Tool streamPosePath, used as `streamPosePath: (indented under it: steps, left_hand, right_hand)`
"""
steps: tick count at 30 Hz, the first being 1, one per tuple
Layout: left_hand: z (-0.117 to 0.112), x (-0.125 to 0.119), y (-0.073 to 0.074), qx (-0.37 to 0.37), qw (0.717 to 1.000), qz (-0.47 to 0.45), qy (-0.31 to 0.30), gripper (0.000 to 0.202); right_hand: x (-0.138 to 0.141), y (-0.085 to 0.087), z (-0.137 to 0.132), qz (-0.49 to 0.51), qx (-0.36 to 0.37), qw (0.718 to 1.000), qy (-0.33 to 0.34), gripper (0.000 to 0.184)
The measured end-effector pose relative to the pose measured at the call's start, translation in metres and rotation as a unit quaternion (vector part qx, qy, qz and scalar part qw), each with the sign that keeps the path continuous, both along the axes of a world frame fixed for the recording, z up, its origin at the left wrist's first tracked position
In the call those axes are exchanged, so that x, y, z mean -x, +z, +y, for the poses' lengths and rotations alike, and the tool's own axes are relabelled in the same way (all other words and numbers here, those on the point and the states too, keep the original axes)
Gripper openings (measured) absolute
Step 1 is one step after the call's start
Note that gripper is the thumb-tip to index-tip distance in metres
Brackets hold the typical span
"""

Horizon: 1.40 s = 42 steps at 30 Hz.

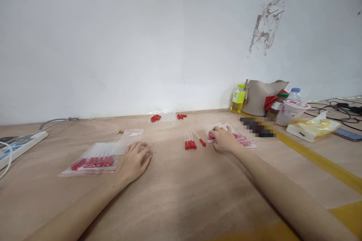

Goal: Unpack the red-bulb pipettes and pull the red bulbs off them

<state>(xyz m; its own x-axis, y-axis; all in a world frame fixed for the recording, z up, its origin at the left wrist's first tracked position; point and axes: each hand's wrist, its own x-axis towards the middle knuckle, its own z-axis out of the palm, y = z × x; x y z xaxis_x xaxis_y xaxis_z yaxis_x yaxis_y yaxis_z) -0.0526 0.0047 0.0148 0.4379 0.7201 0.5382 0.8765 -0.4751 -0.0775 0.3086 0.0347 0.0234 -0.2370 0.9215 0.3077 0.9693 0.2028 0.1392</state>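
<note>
My left hand [136, 161] rests on the table, fingers loosely bent and apart, holding nothing. It lies against the edge of the clear zip bags [130, 135], where several droppers with red rubber bulbs [96, 162] lie in a row. On the right, my right hand [224, 138] lies over another pile of clear bags [249, 143] with red-bulbed droppers inside. Its fingers are spread and bent down onto the plastic; its fingertips are partly hidden. Between my hands lie several loose droppers [190, 145], bulbs toward me, with one dropper [202, 142] set at a slant.
Small red bulbs [155, 118] on clear plastic and more red bulbs [181, 116] lie by the wall. At right stand a yellow bottle [238, 99], a grey bag [256, 99], a cup [291, 113] and a tissue pack [312, 127]. A power strip [28, 145] is at left.
</note>
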Motion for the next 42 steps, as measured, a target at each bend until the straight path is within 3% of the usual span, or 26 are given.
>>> streamPosePath:
  steps: [5, 10, 14, 18, 22, 26, 28, 30, 33, 35, 39, 40, 42]
  left_hand:
    - [0.005, -0.02, -0.008, -0.001, 0.998, -0.042, -0.05, 0.016]
    - [0.01, -0.016, -0.016, 0.017, 0.994, -0.089, -0.058, 0.016]
    - [0.011, -0.014, -0.016, 0.03, 0.992, -0.104, -0.06, 0.017]
    - [0.01, -0.015, -0.016, 0.036, 0.992, -0.107, -0.063, 0.017]
    - [0.01, -0.014, -0.017, 0.036, 0.992, -0.104, -0.065, 0.016]
    - [0.009, -0.015, -0.016, 0.02, 0.991, -0.115, -0.062, 0.022]
    - [0.007, -0.017, -0.012, 0.01, 0.989, -0.137, -0.055, 0.039]
    - [0.002, -0.019, -0.008, 0.006, 0.983, -0.174, -0.058, 0.053]
    - [-0.006, -0.023, -0.002, 0.004, 0.972, -0.215, -0.091, 0.053]
    - [-0.011, -0.025, -0.001, 0.017, 0.969, -0.213, -0.122, 0.048]
    - [-0.017, -0.03, -0.005, 0.119, 0.947, -0.273, -0.118, 0.051]
    - [-0.018, -0.03, -0.006, 0.149, 0.942, -0.279, -0.114, 0.049]
    - [-0.018, -0.03, -0.006, 0.187, 0.943, -0.246, -0.125, 0.037]
  right_hand:
    - [0.004, -0.011, 0.001, -0.023, 0.012, 0.999, 0.023, 0.026]
    - [0.009, -0.013, -0.004, -0.024, 0.014, 0.998, 0.062, 0.022]
    - [0.012, -0.012, -0.009, -0.008, -0.009, 0.999, 0.05, 0.025]
    - [0.008, -0.016, -0.004, 0.136, -0.094, 0.986, 0.011, 0.029]
    - [0.006, -0.019, 0.003, 0.376, -0.216, 0.901, 0.002, 0.024]
    - [0.027, -0.008, -0.009, 0.516, -0.273, 0.811, 0.049, 0.02]
    - [0.047, 0.001, -0.019, 0.594, -0.241, 0.761, 0.099, 0.021]
    - [0.07, 0.006, -0.028, 0.675, -0.16, 0.709, 0.125, 0.022]
    - [0.101, 0.002, -0.036, 0.767, -0.016, 0.632, 0.11, 0.025]
    - [0.118, -0.009, -0.039, 0.792, 0.07, 0.6, 0.09, 0.027]
    - [0.142, -0.029, -0.046, 0.79, 0.135, 0.594, 0.069, 0.021]
    - [0.144, -0.03, -0.048, 0.775, 0.156, 0.608, 0.069, 0.018]
    - [0.141, -0.026, -0.047, 0.68, 0.186, 0.705, 0.077, 0.014]
